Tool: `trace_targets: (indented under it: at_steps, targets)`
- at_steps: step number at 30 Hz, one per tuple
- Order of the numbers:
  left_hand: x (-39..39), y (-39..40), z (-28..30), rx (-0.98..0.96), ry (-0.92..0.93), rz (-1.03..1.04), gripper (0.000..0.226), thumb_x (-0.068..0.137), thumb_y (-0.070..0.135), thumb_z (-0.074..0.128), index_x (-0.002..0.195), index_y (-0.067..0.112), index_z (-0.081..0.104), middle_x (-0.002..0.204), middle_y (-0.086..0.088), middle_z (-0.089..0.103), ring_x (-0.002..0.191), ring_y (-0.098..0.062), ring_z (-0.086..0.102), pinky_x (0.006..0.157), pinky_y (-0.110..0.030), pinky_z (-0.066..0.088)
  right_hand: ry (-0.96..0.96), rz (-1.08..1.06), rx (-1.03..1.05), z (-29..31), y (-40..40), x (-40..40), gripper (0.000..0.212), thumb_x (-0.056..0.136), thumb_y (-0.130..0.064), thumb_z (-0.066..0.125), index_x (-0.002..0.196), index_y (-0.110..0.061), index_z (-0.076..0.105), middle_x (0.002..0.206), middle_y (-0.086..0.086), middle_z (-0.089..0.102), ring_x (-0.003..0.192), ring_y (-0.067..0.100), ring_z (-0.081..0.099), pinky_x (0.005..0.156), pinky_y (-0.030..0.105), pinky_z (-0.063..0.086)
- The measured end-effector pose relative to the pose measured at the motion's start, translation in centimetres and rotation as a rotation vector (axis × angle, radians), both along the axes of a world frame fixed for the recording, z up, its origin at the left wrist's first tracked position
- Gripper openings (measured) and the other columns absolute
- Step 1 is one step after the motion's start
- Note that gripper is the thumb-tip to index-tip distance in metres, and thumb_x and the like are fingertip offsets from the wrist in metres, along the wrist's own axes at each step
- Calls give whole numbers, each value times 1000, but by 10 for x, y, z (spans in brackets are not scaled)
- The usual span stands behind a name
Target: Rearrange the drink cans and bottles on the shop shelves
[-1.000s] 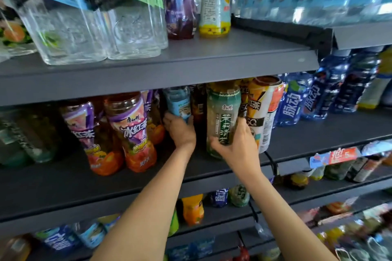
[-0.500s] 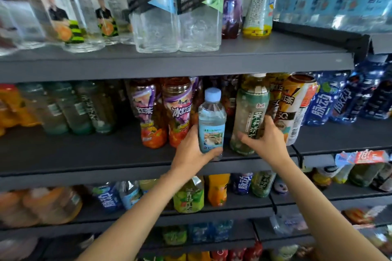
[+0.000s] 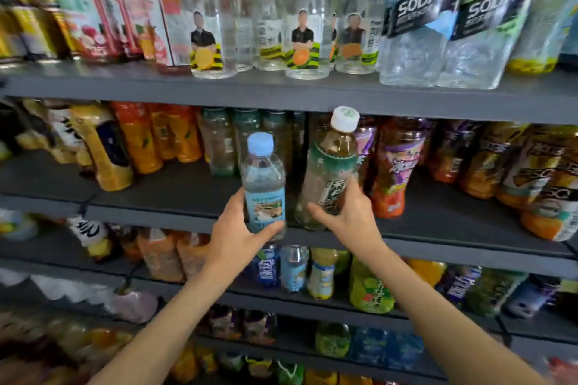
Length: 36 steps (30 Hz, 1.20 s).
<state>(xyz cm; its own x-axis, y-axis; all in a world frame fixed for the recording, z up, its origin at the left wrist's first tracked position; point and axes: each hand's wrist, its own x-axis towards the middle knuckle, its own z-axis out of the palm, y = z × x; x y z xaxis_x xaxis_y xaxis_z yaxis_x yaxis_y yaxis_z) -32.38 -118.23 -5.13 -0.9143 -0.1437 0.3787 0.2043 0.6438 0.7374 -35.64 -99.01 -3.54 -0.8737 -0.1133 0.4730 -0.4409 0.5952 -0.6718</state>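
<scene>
In the head view, both hands were raised to the middle shelf [image 3: 175, 197], near the centre of the frame. The left hand [image 3: 237, 237] gripped a small water bottle [image 3: 264, 184] with a pale blue cap and blue label, thumb curled round its lower front and fingers wrapped behind. The bottle stood upright at the front edge of that shelf; whether its base rested on the shelf or hung just in front could not be told. Just right of it, the right hand [image 3: 347, 212] held a taller tea bottle [image 3: 331, 172] with a white cap and green label, fingers curled round its right side and thumb reaching across the lower front. This bottle leaned slightly to the right, its base at the shelf's front lip. The two bottles were close together but apart.

Right of the tea bottle stood purple-labelled bottles [image 3: 397, 172] of red drink. Orange drink bottles [image 3: 156, 137] filled the left of the same shelf. In the upper right of the frame, on the shelf above, stood two clear soda bottles [image 3: 444, 31].
</scene>
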Motion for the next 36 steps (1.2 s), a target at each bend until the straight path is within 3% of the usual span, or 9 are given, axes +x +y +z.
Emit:
trace_targets:
  at_steps: [5,9,11,18,23,26,29,33,36]
  targets:
    - [4,-73,3,42,4,96,65,75,35,75,131,24,44,118,12,54,108,-5,50,83,-21,39,-54,-114,93,-6,-77,-49,55,79,-30,72,116,-4,39,116,15,57,102,35,58,75,38,45]
    - [2,-101,4,61,-5,115,66,75,37,75,131,26,42,115,15,53,105,-3,49,84,-24,41,-210,-387,-25,-1,-107,-69,66,85,-33,66,129,2,31,131,19,46,110,38,54,79,41,44]
    - [-1,-109,2,52,-3,100,68,75,37,75,132,25,41,121,10,54,111,-8,51,86,-26,42,-190,-487,-26,-6,-109,-71,68,88,-33,63,133,3,27,136,19,40,114,39,51,80,42,44]
    - [-15,-108,1,-9,-19,22,74,75,36,75,137,24,36,126,5,52,117,-11,49,86,-22,38,-244,-604,-52,-4,-94,-108,67,91,-29,57,139,1,21,140,20,38,116,43,50,86,47,42]
    - [-18,-94,1,6,1,-47,76,73,34,77,136,23,38,126,7,51,116,-7,47,89,-20,38,-435,-516,94,-5,-70,-116,69,90,-21,60,139,5,20,135,26,43,124,40,44,98,42,37]
    - [-20,-84,1,-5,-14,-130,78,70,37,78,136,23,39,129,9,51,117,-6,48,96,-25,41,-329,-410,67,-26,-60,-83,53,88,-7,59,131,5,32,125,27,53,112,40,53,90,38,41]
    - [-19,-63,6,-9,13,-237,71,69,39,78,130,23,45,125,10,56,114,-6,53,95,-30,46,-189,-204,-106,-19,-44,-36,43,89,-5,58,128,-1,40,119,16,59,94,26,62,76,23,45]
    - [-15,-3,28,57,110,-362,62,72,36,77,125,27,46,116,15,55,106,0,52,90,-17,43,-19,123,-370,33,-4,25,37,89,-22,60,121,-22,42,111,6,62,98,24,63,82,30,54]
    - [-9,55,54,82,203,-489,66,72,38,77,128,26,45,120,13,57,108,1,53,84,-9,41,86,182,-316,64,34,61,56,77,-44,66,124,-35,37,115,-6,60,109,15,58,91,30,50]
